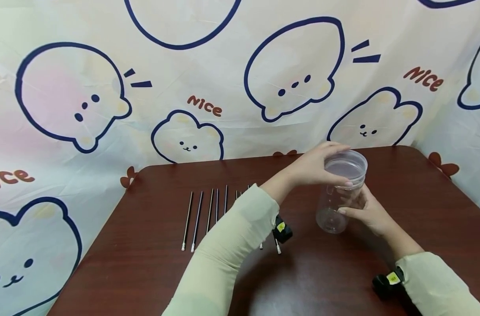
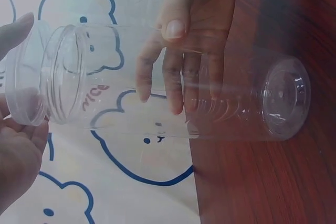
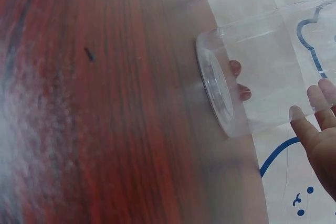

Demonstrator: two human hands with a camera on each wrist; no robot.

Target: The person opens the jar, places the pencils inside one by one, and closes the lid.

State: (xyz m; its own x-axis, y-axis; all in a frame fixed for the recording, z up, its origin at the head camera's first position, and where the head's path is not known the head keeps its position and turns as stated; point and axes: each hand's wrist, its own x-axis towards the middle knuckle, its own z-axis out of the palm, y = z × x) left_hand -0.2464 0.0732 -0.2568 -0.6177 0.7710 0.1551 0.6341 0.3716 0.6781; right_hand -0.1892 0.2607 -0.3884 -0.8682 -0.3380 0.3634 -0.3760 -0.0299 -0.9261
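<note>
A clear plastic jar [image 1: 331, 210] with a clear screw lid [image 1: 347, 163] stands near upright, tilted a little, at the right side of the table. My left hand [image 1: 313, 166] grips the lid from above, thumb on the near side and fingers on the far side. Lower down, my right hand [image 1: 371, 213] holds the jar's body, its fingers curled behind the wall. In the left wrist view the lid [image 2: 23, 80] sits at the jar's threaded neck [image 2: 65, 74]; whether the threads engage I cannot tell. Nothing shows inside the jar. Whether its base [image 3: 216, 90] touches the table is unclear.
Several thin dark pencils [image 1: 197, 221] with white eraser ends lie in a row left of the jar, partly hidden by my left sleeve [image 1: 232, 250]. Behind the brown table [image 1: 145, 272] hangs a patterned cloth [image 1: 240, 131]. A small dark bit [image 3: 89, 54] lies on the tabletop.
</note>
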